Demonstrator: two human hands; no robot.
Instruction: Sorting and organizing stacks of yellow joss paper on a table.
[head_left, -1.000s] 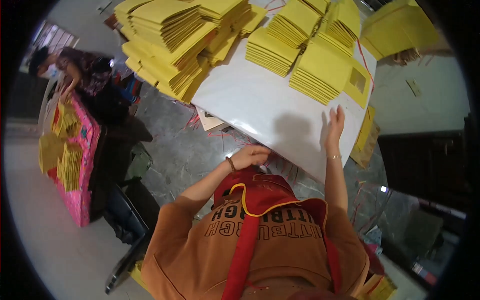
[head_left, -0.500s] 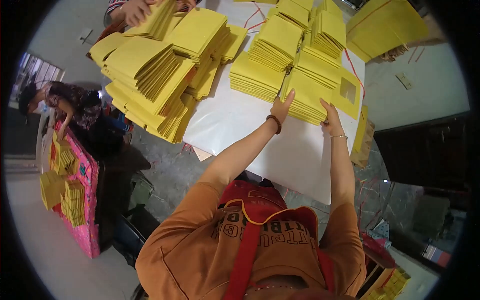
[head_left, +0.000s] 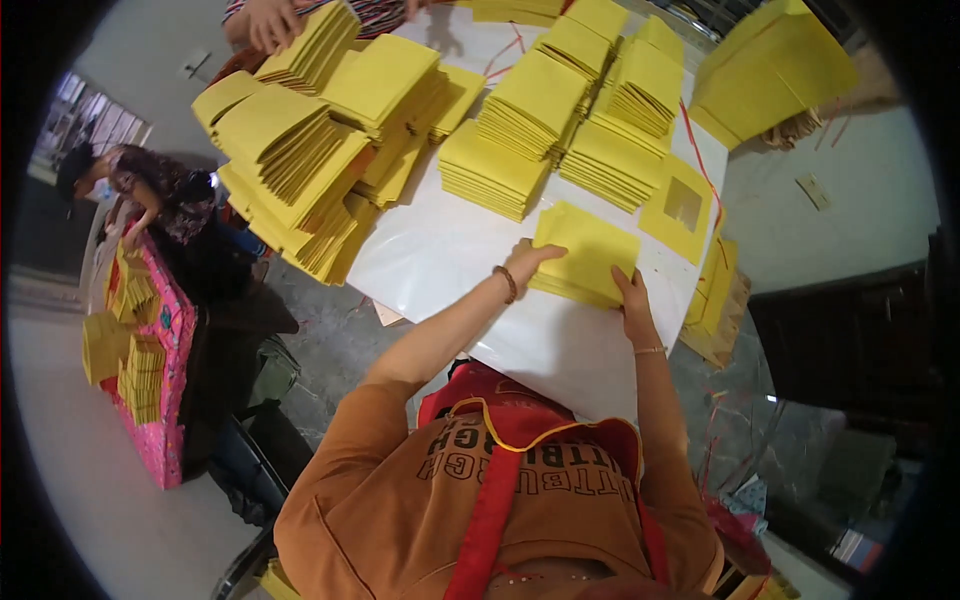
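Yellow paper fills the space between the left hand (head_left: 524,265) and the right hand (head_left: 637,308): it is a bundle of envelopes (head_left: 587,248), over the near part of the white worktop (head_left: 420,240). The left fingers grasp its left side, with the thumb on the upper face; the right fingers touch its near right corner, but how firmly they press I cannot tell.

Because these two holds are not opposite to each other, the bundle could twist, in my judgement, and its loose layers could slide apart like a fan. If the pressure is weak, the inner envelopes could drop out first.

Just beyond the fingers, the left stack (head_left: 494,170) and the right stack (head_left: 610,163) stand near; a push forward could knock their layers out of line. Beyond the right fingers, a flat yellow piece with a window (head_left: 656,208) could be moved by a bump, and the red string (head_left: 703,165) might catch on paper. Well to the left of the left fingers, the tall pile (head_left: 285,150) is uneven, so a wide swing of the left arm could tip it.
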